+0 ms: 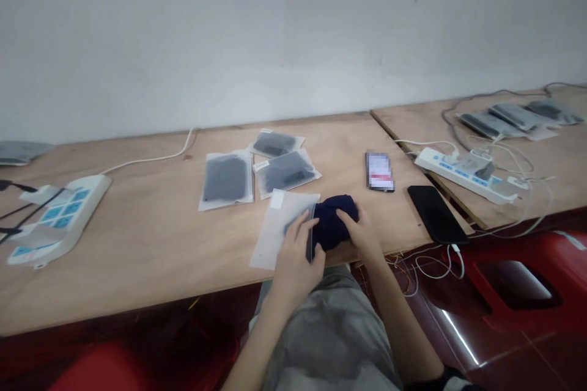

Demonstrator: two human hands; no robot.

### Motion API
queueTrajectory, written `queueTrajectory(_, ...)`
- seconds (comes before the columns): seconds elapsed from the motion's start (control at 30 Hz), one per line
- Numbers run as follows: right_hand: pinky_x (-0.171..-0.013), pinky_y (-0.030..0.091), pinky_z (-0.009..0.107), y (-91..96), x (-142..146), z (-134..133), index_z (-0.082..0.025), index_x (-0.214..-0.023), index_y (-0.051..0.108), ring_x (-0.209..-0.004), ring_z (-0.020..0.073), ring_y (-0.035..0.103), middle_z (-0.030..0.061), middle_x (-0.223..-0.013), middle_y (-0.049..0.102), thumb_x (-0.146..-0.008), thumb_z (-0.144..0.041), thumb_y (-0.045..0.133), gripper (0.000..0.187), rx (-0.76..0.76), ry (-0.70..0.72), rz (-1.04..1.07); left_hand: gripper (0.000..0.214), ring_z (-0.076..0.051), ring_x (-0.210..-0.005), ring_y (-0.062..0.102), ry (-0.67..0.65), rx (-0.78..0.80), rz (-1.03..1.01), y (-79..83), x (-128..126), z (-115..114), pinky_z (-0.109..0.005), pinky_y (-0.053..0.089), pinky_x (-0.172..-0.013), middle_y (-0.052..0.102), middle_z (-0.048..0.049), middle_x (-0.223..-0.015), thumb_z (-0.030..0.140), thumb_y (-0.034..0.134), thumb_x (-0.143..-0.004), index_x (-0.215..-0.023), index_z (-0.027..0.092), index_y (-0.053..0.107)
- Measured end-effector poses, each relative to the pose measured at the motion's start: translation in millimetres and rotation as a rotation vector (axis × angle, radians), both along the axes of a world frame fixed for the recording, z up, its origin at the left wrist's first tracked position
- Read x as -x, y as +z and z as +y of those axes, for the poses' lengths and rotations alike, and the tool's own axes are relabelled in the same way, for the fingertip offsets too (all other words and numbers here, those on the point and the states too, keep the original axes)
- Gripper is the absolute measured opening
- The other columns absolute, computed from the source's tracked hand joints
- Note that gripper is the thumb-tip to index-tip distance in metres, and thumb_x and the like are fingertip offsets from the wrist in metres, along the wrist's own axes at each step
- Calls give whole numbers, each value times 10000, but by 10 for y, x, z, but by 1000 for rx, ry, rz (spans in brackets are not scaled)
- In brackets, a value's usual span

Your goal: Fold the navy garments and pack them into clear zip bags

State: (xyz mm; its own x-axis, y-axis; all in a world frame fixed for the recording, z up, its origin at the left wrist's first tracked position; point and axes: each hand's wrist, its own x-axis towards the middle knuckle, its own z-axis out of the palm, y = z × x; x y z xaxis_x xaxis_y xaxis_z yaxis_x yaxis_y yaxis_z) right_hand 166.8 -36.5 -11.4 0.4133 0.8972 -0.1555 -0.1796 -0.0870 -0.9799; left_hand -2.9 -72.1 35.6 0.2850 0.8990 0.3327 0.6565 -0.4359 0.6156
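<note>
A folded dark navy cloth [334, 220] lies at the table's front edge, partly inside the mouth of a frosted plastic bag [270, 235]. My left hand [298, 259] is on the bag's opening, its fingers over the edge and thumb against the cloth. Wrapped round the cloth's right side is my right hand [365, 235], with the thumb on top and the other fingers mostly hidden. The bag has a small white label at its upper corner. How far the cloth reaches into the bag is hard to see.
Several filled frosted bags [227, 178] lie just beyond. To the right are a lit phone [380, 171], a black phone [435, 214] and a white power strip [463, 174] with cables. Another power strip [62, 217] sits left. A red stool [527, 281] stands below.
</note>
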Motion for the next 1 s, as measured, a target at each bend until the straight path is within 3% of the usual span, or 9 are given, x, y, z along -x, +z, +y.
queueTrajectory(0.17,-1003,526,443,-33,6,9,-238,-1103,635,-1097,277,670,53,-1119,727,-701,-414,752,454,-2,25,29,269,-299,-994,670,179,189,297,219,-53,406,-413,539,-845,676,-146,-1063,313,620,-896,-1089,127,602)
queueTrajectory(0.27,-1020,513,442,-27,10,3,-236,-1125,636,-1117,275,663,59,-1155,720,-719,-418,740,457,7,31,12,169,-289,-877,695,162,290,500,284,-119,538,-369,519,-757,703,-138,-937,261,545,-940,-953,122,640)
queueTrajectory(0.37,-1055,481,431,17,-15,27,-230,-1134,661,-1159,266,642,52,-1188,717,-735,-403,726,440,-24,96,-1,203,-275,-843,703,150,248,583,308,-178,548,-342,502,-707,714,-139,-909,145,452,-957,-915,121,649)
queueTrajectory(0.47,-1038,483,415,89,-62,84,-222,-1091,707,-1157,268,641,40,-1168,733,-724,-363,727,393,-18,224,30,209,-264,-837,704,162,119,502,246,-202,516,-341,514,-713,717,-132,-919,152,446,-966,-892,137,641)
queueTrajectory(0.57,-959,520,398,163,-104,151,-205,-1002,739,-1090,278,667,39,-1067,765,-680,-319,728,343,94,319,63,175,-281,-1052,674,139,-103,303,105,-175,508,-368,528,-862,694,-175,-1133,164,460,-960,-904,144,624)
queueTrajectory(0.67,-898,535,377,223,-128,202,-207,-935,751,-1045,274,676,36,-1001,775,-669,-298,704,285,143,412,25,183,-275,-1101,663,84,-225,139,-43,-126,526,-398,528,-926,684,-179,-1178,156,453,-951,-1059,128,599)
queueTrajectory(0.77,-875,534,385,278,-133,236,-217,-903,748,-984,263,681,23,-947,775,-698,-281,662,232,133,559,-78,269,-249,-972,706,74,-215,52,-129,-106,532,-395,554,-870,724,-128,-1023,179,442,-964,-1209,131,542)
queueTrajectory(0.83,-880,532,400,316,-121,260,-223,-888,744,-955,260,681,14,-926,772,-721,-260,627,207,113,663,-147,279,-241,-972,710,80,-195,8,-151,-118,520,-377,560,-847,725,-124,-1037,195,432,-977,-1234,141,525)
queueTrajectory(1.0,-977,487,408,346,-48,349,-231,-938,740,-1042,261,651,18,-1043,756,-750,-221,618,224,-67,797,-285,127,-242,-1068,697,75,-117,-89,-166,-160,479,-369,560,-868,686,-139,-1238,204,424,-988,-1015,191,547)
